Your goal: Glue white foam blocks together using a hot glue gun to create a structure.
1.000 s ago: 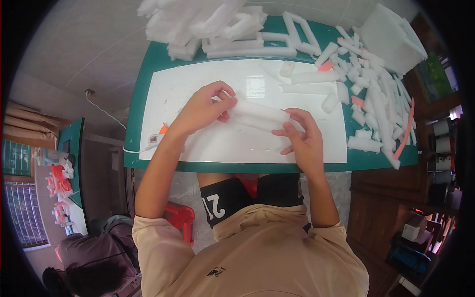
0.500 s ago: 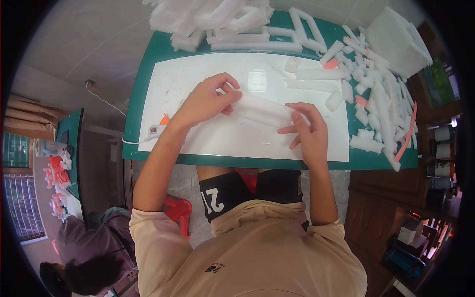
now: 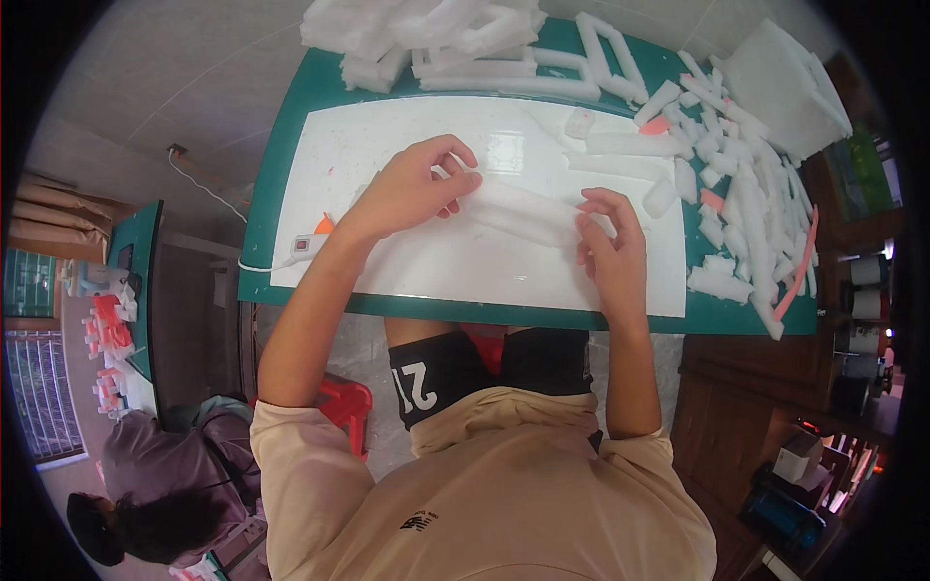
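A white foam strip [image 3: 528,214] spans the gap between my hands, over the white board [image 3: 426,275] on the table. Its left end is pinched between the thumb and fingers of my left hand [image 3: 418,188]. At the other end, the thumb and curled fingers of my right hand [image 3: 614,247] close on the strip. Just left of my left forearm lies a white corded tool [image 3: 306,245] with a red switch and an orange part; my arm hides some of it.
Loose foam offcuts [image 3: 741,208] heap up on the green table [image 3: 465,312] at the right, beside a white foam block [image 3: 783,87]. Foam frames [image 3: 504,76] are piled along the far edge. Another person [image 3: 179,474] is at the lower left, near a red stool [image 3: 344,412].
My right hand has shifted slightly up and right, its fingers drawing in at the strip's end. The left hand keeps its hold. The whole view has shifted a little.
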Demonstrator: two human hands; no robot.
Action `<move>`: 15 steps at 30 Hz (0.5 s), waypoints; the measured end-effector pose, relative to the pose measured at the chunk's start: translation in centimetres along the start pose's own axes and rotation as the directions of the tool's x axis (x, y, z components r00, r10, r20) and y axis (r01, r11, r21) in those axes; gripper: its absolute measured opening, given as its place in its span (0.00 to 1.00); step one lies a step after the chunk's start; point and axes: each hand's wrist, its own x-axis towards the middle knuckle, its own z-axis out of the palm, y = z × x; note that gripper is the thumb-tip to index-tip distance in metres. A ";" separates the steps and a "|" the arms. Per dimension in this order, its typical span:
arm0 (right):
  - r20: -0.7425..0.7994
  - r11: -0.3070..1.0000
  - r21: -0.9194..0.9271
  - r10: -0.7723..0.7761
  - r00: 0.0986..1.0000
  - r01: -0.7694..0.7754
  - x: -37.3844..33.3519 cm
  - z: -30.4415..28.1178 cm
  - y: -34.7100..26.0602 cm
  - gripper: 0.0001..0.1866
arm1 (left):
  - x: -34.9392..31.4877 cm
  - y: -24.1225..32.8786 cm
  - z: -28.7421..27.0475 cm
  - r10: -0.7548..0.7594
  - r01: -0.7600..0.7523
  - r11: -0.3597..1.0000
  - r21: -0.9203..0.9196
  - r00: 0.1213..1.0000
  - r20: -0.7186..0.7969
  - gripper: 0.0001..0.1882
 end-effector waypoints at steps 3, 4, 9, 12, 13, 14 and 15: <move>-0.008 0.998 -0.063 -0.002 1.000 0.002 0.0 -0.1 0.1 0.15 | 0.1 -0.2 -0.2 0.003 -0.003 1.000 0.025 1.000 -0.011 0.09; -0.009 0.998 -0.064 -0.002 1.000 0.002 0.1 -0.1 0.1 0.15 | 0.2 -0.3 -0.1 0.017 -0.016 0.998 0.053 1.000 -0.024 0.09; 0.003 0.996 -0.034 -0.079 0.997 0.079 0.3 -0.1 1.1 0.15 | 0.0 -0.2 0.0 0.030 -0.026 0.996 0.082 0.999 -0.045 0.09; 0.021 0.998 0.015 -0.054 0.998 0.054 0.1 0.1 0.7 0.15 | -0.1 -0.4 -0.1 0.002 0.001 0.998 0.059 0.999 -0.053 0.09; 0.023 0.998 0.016 -0.053 0.998 0.052 0.2 0.0 0.8 0.15 | 0.1 -0.8 -0.1 0.033 -0.031 0.999 0.028 0.998 -0.054 0.12; 0.025 0.999 0.014 -0.046 0.999 0.046 0.3 0.0 0.9 0.15 | 0.1 -1.0 -0.1 0.063 -0.063 0.998 -0.002 0.996 -0.057 0.15; 0.027 0.999 0.012 -0.039 0.999 0.038 0.4 0.0 1.0 0.15 | 0.1 -1.2 -0.1 0.058 -0.058 0.998 -0.001 0.997 -0.058 0.15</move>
